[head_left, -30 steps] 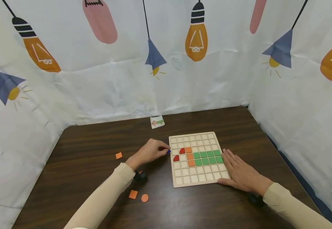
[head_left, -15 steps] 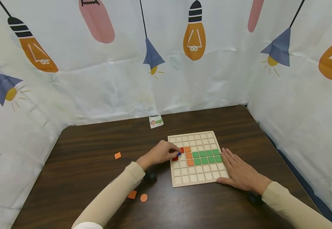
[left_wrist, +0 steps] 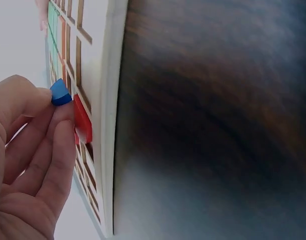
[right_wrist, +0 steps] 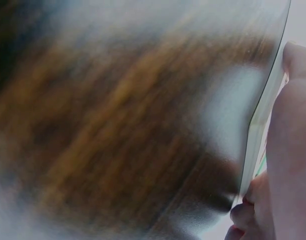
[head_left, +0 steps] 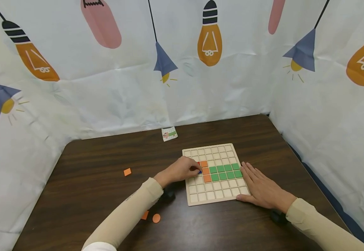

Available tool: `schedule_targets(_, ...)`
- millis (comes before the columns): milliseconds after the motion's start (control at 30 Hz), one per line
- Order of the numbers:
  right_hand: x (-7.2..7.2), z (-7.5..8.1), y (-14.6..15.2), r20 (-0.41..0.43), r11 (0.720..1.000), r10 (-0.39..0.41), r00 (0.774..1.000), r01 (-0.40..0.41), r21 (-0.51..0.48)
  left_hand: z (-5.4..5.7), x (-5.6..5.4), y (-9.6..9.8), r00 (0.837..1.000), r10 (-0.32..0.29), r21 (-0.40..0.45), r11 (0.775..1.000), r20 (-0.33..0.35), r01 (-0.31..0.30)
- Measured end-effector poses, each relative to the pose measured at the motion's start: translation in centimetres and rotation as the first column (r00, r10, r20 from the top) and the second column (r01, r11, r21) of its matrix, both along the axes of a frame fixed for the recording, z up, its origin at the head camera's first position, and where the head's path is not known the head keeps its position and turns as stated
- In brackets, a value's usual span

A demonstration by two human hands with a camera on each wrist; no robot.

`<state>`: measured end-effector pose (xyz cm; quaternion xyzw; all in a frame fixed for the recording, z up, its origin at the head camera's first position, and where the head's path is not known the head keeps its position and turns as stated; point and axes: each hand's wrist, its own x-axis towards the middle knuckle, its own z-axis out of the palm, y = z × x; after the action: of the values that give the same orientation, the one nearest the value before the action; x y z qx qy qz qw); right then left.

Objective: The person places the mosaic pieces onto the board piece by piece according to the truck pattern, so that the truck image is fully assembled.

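Note:
A wooden grid board (head_left: 213, 196) lies on the dark table, with green square tiles (head_left: 224, 172) in two rows and a column of orange square tiles (head_left: 206, 171) beside them. My left hand (head_left: 182, 170) is over the board's left part, pinching a small blue tile (left_wrist: 61, 93) between thumb and fingertips. Just under those fingers, a red tile (left_wrist: 82, 120) sits in the grid; in the head view the hand mostly covers the red ones. At the board's right edge my right hand (head_left: 263, 188) rests with straight fingers, thumb at the near corner.
On the left of the table lies an orange square tile (head_left: 127, 172). Nearer, another orange square (head_left: 145, 215), partly behind the left sleeve, lies beside a round orange tile (head_left: 156, 218). A small printed pattern card (head_left: 169, 134) lies at the table's back edge, before a white curtain (head_left: 131, 94).
My left hand has moved right with the blue tile, from beside the board's left edge to over the cells next to the orange column. The right hand stays at the board's edge.

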<state>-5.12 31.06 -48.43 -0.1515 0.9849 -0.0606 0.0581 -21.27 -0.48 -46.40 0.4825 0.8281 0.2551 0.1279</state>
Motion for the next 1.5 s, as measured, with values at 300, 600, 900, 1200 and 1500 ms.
schedule_targets(300,-0.03,0.05,-0.06,-0.007,1.0,0.01,1.0,-0.01,0.007,-0.12,0.12,0.17,0.998,-0.017,0.007,1.0,-0.064,0.017)
schedule_targets(600,-0.03,0.09,-0.07,-0.003,1.0,0.009,1.0,-0.009,-0.001,-0.35,-0.03,0.29,0.996,-0.019,-0.008,1.0,-0.084,0.019)
schedule_targets(900,-0.06,0.08,0.0,-0.006,1.0,0.01,1.0,-0.01,-0.007,-0.06,0.13,0.32,0.998,-0.012,-0.035,0.999,-0.068,0.01)
schedule_targets(1200,-0.04,0.04,-0.06,-0.013,1.0,0.013,1.0,-0.013,-0.008,-0.22,0.17,0.34,0.993,-0.038,-0.046,0.998,-0.11,0.033)
schedule_targets(1500,-0.08,-0.06,-0.04,-0.017,1.0,0.014,1.0,-0.014,-0.003,-0.32,0.29,0.46,0.99,-0.033,-0.062,0.998,-0.139,0.024)
